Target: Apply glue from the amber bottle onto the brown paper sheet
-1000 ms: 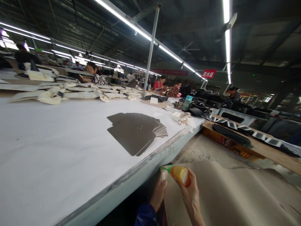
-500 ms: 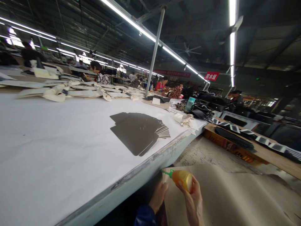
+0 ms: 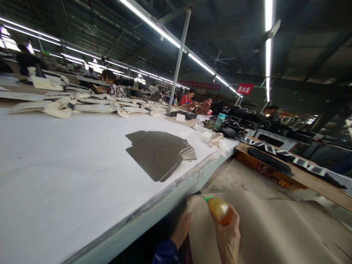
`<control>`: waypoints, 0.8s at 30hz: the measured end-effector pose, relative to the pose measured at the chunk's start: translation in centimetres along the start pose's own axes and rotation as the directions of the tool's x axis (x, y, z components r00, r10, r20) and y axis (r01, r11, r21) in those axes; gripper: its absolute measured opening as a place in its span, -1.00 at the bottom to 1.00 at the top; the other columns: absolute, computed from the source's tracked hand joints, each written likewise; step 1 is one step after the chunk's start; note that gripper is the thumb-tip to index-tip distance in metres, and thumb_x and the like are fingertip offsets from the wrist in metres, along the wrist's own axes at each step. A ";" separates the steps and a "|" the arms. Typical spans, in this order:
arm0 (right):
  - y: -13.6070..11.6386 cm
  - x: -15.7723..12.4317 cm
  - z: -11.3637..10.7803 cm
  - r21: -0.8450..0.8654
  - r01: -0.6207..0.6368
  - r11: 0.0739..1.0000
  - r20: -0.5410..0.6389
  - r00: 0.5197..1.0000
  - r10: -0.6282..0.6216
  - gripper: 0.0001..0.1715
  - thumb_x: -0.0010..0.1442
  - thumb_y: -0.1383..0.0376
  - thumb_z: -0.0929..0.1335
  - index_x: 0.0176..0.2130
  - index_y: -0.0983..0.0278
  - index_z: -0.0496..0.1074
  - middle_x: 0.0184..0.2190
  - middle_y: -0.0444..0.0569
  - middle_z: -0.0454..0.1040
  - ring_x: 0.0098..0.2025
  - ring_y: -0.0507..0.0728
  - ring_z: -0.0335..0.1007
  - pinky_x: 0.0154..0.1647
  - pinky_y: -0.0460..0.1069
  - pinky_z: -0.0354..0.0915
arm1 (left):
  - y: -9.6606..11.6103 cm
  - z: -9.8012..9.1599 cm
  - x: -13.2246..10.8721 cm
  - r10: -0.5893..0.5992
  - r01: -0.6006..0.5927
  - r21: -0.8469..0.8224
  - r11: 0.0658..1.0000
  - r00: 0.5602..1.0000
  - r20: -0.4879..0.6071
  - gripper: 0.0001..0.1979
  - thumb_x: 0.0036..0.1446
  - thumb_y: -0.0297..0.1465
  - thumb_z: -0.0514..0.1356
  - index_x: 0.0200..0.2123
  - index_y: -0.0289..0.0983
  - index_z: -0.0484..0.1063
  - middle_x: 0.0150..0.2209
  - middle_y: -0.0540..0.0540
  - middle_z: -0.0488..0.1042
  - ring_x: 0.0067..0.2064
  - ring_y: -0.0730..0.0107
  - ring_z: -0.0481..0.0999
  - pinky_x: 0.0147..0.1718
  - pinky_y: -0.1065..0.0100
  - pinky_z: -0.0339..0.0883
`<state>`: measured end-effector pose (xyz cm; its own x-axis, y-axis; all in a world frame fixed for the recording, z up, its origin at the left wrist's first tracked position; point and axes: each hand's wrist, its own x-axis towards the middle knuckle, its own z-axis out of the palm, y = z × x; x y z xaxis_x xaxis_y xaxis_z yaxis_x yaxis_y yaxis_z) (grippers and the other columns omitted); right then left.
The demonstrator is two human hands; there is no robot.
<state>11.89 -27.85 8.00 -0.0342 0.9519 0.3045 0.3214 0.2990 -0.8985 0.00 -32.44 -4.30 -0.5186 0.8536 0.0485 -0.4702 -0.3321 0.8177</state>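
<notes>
My right hand (image 3: 228,238) is closed round an orange squeeze bottle (image 3: 219,210) with a green nozzle, low in the view, with the nozzle pointing up and left over a large sheet of brown paper (image 3: 275,231). My left hand (image 3: 182,226) grips the left edge of that sheet, just below the rim of the white table (image 3: 68,176). A fanned stack of dark grey flat pieces (image 3: 159,152) lies on the table beyond both hands.
Cream pieces (image 3: 63,104) are piled along the table's far side. A teal cup (image 3: 219,121) and cloth (image 3: 213,138) sit at the far corner. To the right a wooden bench (image 3: 288,170) carries dark strips. Other people work at distant tables.
The bottle in my right hand has shifted a little to the right and tilted. The view has swung slightly; my left hand keeps its hold on the paper's edge.
</notes>
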 end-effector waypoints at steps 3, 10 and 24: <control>-0.7 -0.8 0.6 0.100 0.036 0.994 0.124 0.991 -0.048 0.03 -0.23 -0.22 0.46 0.08 0.29 0.30 -0.08 0.13 0.46 -0.06 0.30 0.40 -0.06 0.12 0.33 | -0.3 -0.2 0.0 0.014 -0.014 0.005 1.000 0.999 -0.041 -0.31 0.02 -0.06 0.31 0.18 -0.24 0.38 0.18 -0.20 0.40 0.33 -0.11 0.16 0.30 0.00 0.07; -0.8 -1.6 0.5 0.048 -0.011 0.999 -0.021 1.000 0.012 0.00 -0.15 -0.25 0.42 0.11 0.25 0.29 -0.13 0.08 0.46 -0.11 0.29 0.41 -0.10 0.12 0.30 | -0.6 -0.4 0.1 -0.030 0.032 -0.038 0.999 0.999 0.040 -0.30 0.08 -0.03 0.27 0.19 -0.31 0.35 0.16 -0.26 0.41 0.26 -0.05 0.30 0.27 0.03 0.16; -1.4 -2.3 0.6 0.020 0.081 0.996 0.019 0.996 -0.082 -0.01 -0.12 -0.29 0.39 0.09 0.28 0.33 -0.15 0.06 0.47 -0.16 0.22 0.40 -0.16 0.05 0.34 | -1.4 -1.3 0.2 -0.022 0.026 -0.051 0.998 0.996 0.085 -0.34 0.11 -0.02 0.24 0.16 -0.33 0.38 0.07 -0.26 0.49 0.12 -0.04 0.44 0.17 0.01 0.28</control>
<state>10.99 -30.40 8.38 -0.0785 0.9253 0.3709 0.2986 0.3768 -0.8768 -0.37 -32.32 -6.12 -0.4461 0.8915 0.0791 -0.5192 -0.3298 0.7885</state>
